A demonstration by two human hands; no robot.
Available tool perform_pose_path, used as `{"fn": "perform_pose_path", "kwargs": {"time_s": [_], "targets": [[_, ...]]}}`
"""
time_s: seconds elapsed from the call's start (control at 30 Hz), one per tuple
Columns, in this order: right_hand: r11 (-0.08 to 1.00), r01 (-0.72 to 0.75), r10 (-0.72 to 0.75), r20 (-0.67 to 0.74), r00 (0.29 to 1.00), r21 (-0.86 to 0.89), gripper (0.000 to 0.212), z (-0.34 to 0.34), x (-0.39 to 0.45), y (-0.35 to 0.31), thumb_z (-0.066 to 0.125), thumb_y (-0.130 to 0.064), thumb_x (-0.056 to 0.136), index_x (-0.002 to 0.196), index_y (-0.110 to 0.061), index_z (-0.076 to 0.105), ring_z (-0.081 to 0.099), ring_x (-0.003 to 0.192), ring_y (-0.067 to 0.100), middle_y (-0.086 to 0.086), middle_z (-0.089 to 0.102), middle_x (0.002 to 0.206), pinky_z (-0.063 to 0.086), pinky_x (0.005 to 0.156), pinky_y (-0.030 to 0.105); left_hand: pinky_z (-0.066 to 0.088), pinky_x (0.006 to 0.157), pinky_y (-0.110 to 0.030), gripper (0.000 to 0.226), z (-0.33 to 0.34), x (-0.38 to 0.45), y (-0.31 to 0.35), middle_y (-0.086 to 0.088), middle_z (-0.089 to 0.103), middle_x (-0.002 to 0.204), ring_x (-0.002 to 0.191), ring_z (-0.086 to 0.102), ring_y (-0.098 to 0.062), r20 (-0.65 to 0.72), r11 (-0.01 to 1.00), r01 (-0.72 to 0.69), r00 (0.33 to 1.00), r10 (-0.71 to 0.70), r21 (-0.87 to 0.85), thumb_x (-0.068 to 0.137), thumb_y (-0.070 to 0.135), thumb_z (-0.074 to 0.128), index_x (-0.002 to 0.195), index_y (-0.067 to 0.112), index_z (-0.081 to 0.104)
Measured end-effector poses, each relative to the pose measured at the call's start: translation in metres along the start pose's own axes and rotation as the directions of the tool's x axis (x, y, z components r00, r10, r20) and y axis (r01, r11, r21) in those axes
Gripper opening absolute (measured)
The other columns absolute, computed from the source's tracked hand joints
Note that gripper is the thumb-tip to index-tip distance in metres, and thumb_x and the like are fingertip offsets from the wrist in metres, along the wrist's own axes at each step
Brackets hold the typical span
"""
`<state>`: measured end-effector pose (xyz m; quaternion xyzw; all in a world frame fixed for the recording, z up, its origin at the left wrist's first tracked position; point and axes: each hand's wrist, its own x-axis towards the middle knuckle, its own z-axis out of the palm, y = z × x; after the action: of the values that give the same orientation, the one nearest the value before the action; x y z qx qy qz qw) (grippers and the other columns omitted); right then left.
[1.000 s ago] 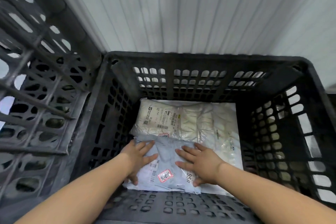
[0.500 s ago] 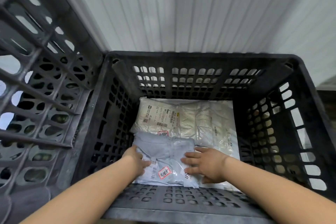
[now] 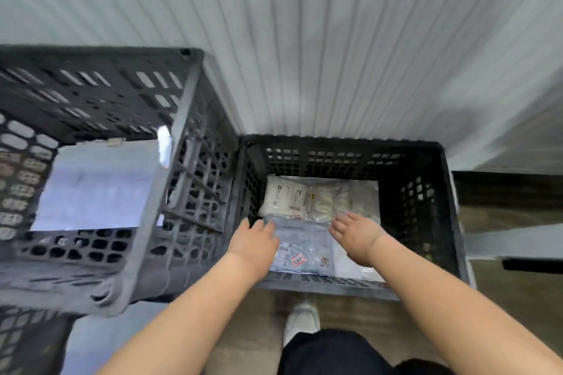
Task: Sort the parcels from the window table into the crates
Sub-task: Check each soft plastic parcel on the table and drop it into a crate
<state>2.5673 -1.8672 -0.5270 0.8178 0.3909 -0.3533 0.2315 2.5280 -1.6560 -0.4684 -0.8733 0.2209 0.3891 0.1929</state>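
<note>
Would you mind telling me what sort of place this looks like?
Probably a parcel sorting or storage area. Two black perforated crates stand against a ribbed white wall, and the right one holds labelled mailer bags: a grey parcel and a cream parcel.

We see two bare forearms with no sleeves, watch or rings on the left hand (image 3: 254, 240) or right hand (image 3: 358, 233). At six o'clock we see dark trousers (image 3: 329, 353) and, just above them, one white shoe (image 3: 300, 321).
</note>
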Motion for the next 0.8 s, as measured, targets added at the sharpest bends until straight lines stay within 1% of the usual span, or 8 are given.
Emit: {"fn": "perform_pose_path", "kwargs": {"time_s": [0.13,0.27,0.37,0.5,0.57,0.63,0.7,0.8], "targets": [[0.998,0.02,-0.023,-0.042,0.999,-0.066,0.066,-0.099,-0.085,0.011,0.04,-0.025,0.101,0.153,-0.006,0.003,0.003,0.148,0.023,0.01,0.006,0.161,0.0,0.119,0.037,0.01,0.118,-0.049,0.063,-0.08,-0.095,-0.028,-0.013,0.001,0.16,0.146,0.004,-0.029,-0.047,1.0,-0.002,0.999,0.002,0.013,0.098,0.018,0.047,0.152,0.013,0.016],[0.997,0.002,-0.012,-0.122,0.992,-0.082,0.059,-0.204,-0.17,0.035,0.034,-0.022,0.103,0.153,-0.006,0.006,0.004,0.148,0.023,0.01,0.009,0.161,0.0,0.119,0.037,0.011,0.116,-0.048,0.053,-0.167,-0.178,-0.067,-0.013,0.009,0.159,0.146,0.008,-0.028,-0.175,0.999,0.036,0.984,-0.042,-0.035,0.099,0.02,0.043,0.149,0.015,0.026],[0.995,-0.051,0.032,-0.202,0.979,-0.089,0.058,-0.28,-0.236,0.062,0.034,-0.02,0.102,0.153,-0.006,0.009,0.006,0.148,0.023,0.009,0.013,0.16,0.001,0.119,0.037,0.015,0.115,-0.048,0.049,-0.241,-0.23,-0.099,-0.012,0.014,0.158,0.145,0.012,-0.027,-0.271,0.997,0.07,0.959,-0.079,-0.043,0.099,0.024,0.044,0.146,0.015,0.032],[0.976,-0.182,0.143,-0.283,0.948,-0.119,0.061,-0.353,-0.32,0.109,0.037,-0.023,0.102,0.153,-0.007,0.009,0.008,0.148,0.024,0.009,0.015,0.159,0.002,0.119,0.038,0.02,0.114,-0.047,0.047,-0.336,-0.282,-0.134,-0.012,0.02,0.155,0.142,0.019,-0.028,-0.403,0.99,0.131,0.909,-0.103,0.043,0.099,0.026,0.042,0.144,0.016,0.035],[0.957,-0.264,0.209,-0.35,0.913,-0.117,0.061,-0.374,-0.36,0.133,0.041,-0.023,0.1,0.152,-0.006,0.014,0.013,0.147,0.026,0.01,0.019,0.158,0.005,0.119,0.039,0.024,0.111,-0.046,0.043,-0.376,-0.3,-0.143,-0.01,0.03,0.15,0.138,0.026,-0.027,-0.492,0.984,0.161,0.864,-0.105,0.073,0.098,0.025,0.043,0.14,0.016,0.041],[0.932,-0.352,0.294,-0.39,0.873,-0.085,0.057,-0.381,-0.398,0.153,0.038,-0.022,0.1,0.151,-0.007,0.017,0.014,0.146,0.026,0.01,0.021,0.157,0.006,0.118,0.039,0.025,0.109,-0.045,0.04,-0.409,-0.312,-0.144,-0.009,0.034,0.147,0.137,0.029,-0.026,-0.559,0.979,0.175,0.824,-0.091,0.1,0.097,0.024,0.043,0.137,0.017,0.043],[0.898,-0.439,0.387,-0.419,0.821,-0.029,0.055,-0.375,-0.431,0.169,0.035,-0.02,0.101,0.151,-0.008,0.017,0.015,0.146,0.025,0.008,0.023,0.156,0.007,0.119,0.039,0.027,0.107,-0.043,0.039,-0.435,-0.316,-0.137,-0.008,0.036,0.145,0.135,0.031,-0.025,-0.6,0.978,0.176,0.797,-0.072,0.116,0.097,0.025,0.044,0.135,0.016,0.044],[0.84,-0.53,0.524,-0.423,0.739,0.115,0.054,-0.341,-0.474,0.176,0.039,-0.023,0.1,0.149,-0.01,0.022,0.02,0.144,0.024,0.007,0.03,0.152,0.012,0.118,0.039,0.03,0.103,-0.04,0.037,-0.458,-0.314,-0.111,-0.007,0.039,0.14,0.132,0.034,-0.025,-0.621,0.981,0.153,0.783,-0.043,0.124,0.096,0.025,0.046,0.133,0.017,0.045]]}}
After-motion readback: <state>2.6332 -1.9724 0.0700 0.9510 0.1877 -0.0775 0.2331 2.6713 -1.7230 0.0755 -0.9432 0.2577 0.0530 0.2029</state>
